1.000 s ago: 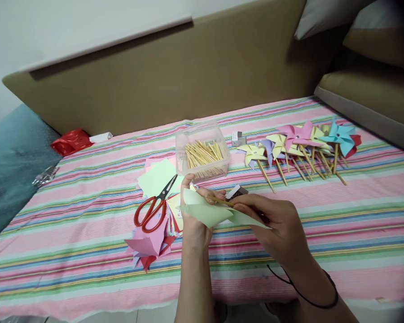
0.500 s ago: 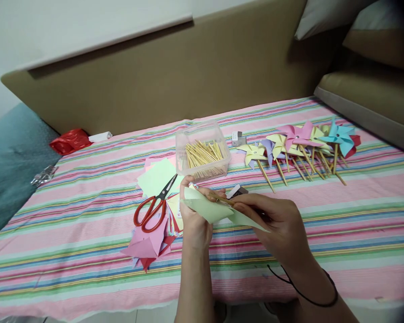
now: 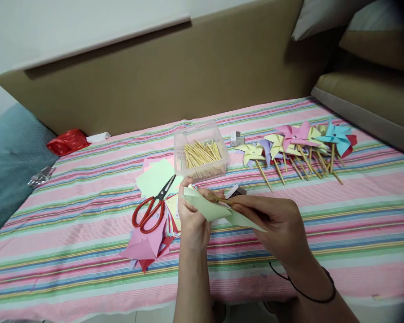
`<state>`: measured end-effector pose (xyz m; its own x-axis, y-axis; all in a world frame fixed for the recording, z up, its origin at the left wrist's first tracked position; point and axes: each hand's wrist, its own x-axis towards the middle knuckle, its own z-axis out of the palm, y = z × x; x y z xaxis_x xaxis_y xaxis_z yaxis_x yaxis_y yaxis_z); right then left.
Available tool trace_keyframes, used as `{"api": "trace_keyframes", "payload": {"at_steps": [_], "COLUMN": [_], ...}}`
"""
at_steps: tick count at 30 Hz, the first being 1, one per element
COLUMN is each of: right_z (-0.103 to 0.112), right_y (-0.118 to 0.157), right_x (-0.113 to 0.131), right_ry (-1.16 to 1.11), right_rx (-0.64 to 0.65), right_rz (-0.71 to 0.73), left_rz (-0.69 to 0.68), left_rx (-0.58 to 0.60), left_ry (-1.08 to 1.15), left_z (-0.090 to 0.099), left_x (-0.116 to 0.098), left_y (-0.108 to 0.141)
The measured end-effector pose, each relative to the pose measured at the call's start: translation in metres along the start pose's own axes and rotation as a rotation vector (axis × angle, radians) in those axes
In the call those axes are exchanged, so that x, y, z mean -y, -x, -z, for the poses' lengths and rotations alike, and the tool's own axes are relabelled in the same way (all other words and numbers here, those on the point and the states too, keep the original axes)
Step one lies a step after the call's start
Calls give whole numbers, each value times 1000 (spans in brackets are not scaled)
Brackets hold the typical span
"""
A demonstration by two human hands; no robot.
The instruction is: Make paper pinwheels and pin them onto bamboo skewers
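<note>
My left hand (image 3: 194, 220) is closed on a pale green paper pinwheel (image 3: 207, 207), its blades curled across my palm and fingers. A thin wooden stick (image 3: 222, 200) lies against the paper, pinched at its near end by my right hand (image 3: 278, 217). One green blade hangs down below the right fingers. Whatever joins the stick to the paper is hidden between my hands. Just beyond them sits a small dark-and-white box (image 3: 236, 191), partly covered by the right hand. Red-handled scissors (image 3: 151, 209) lie left of my left hand, on coloured paper.
A clear plastic tub (image 3: 183, 168) of wooden sticks stands behind my hands. Finished pinwheels (image 3: 294, 136) lie in a row at right, beside a small grey box (image 3: 237, 139). Paper squares (image 3: 155, 177) and pink cut pieces (image 3: 143, 244) lie left. A red plastic bag (image 3: 69, 142) rests far left.
The whole view has shifted slightly, so things sit a little further left. My hands keep the same hold on the green paper and stick.
</note>
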<state>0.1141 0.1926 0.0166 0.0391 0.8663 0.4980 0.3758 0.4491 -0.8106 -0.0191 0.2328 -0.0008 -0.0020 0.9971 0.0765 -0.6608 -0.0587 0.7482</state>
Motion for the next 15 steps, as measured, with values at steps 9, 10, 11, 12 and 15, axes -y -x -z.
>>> {"api": "trace_keyframes", "payload": {"at_steps": [9,10,11,12,15], "right_z": [2,2,2,1,0], "right_y": [1,0,0,0,-1], "right_x": [-2,-2,-2,-2,-1], "right_ry": [23,23,23,22,10], "right_rx": [30,31,29,31,32], "right_rz": [33,45,60,74,89], "left_rz": [13,11,10,7,-10], "left_rx": [-10,-10,-10,-10,0], "left_ry": [-20,-17,-14,-10,1], "left_z": [-2,-1,0,1,3], "left_x": [-1,0,1,2,4], "left_y": [1,2,2,2,1]}}
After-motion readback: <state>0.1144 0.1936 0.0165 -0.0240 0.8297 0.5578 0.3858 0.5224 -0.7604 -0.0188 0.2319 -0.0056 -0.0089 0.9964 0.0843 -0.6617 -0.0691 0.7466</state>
